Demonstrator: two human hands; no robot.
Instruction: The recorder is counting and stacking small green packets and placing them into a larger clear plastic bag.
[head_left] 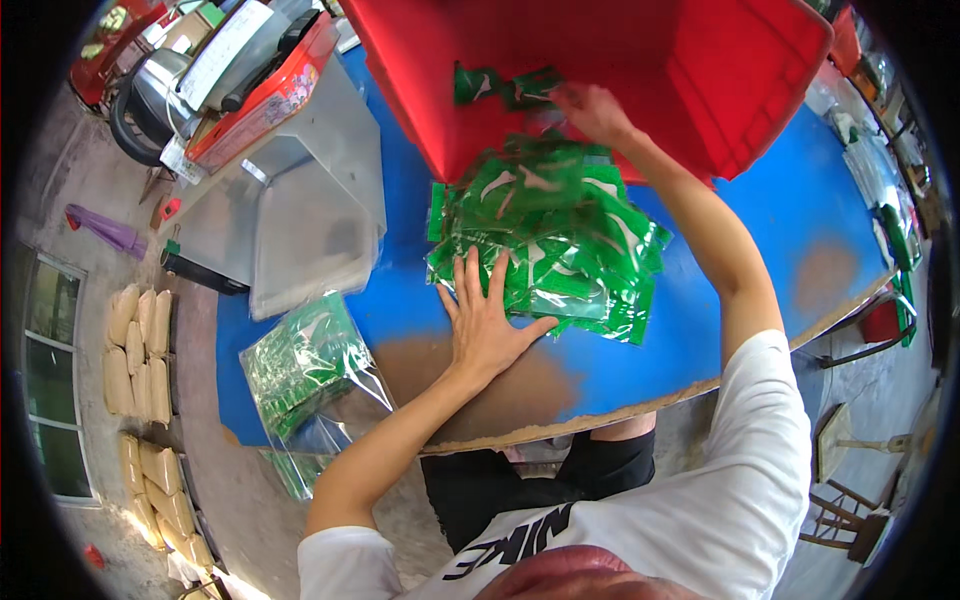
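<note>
Left of the red bin [745, 80], on the blue worktop [690, 310], see a translucent grey container [310, 230], perhaps kept to that side to leave room before the bin's mouth. Left of the bin and nearer the person, find a clear bag [312, 365] of green packets, partly over the worktop's edge, probably for easy reach. In front of the bin, near its left corner, see the left hand [487, 325] open: palm down, fingers splayed, thumb stretched right, forearm slanting up from the lower left. Resting on the near left part of the pile of green packets [560, 230], likely to steady slippery, overlapping film. Find the pile itself at the bin's mouth, heaped out onto the worktop, probably to stay close to both hands. Inside the bin, toward its left wall, note two loose packets [475, 85]. Just right of these, see the right hand [598, 115], blurred, fingers partly curled and pointing left, elbow out to the right of the pile. Cannot tell about any grip there.
</note>
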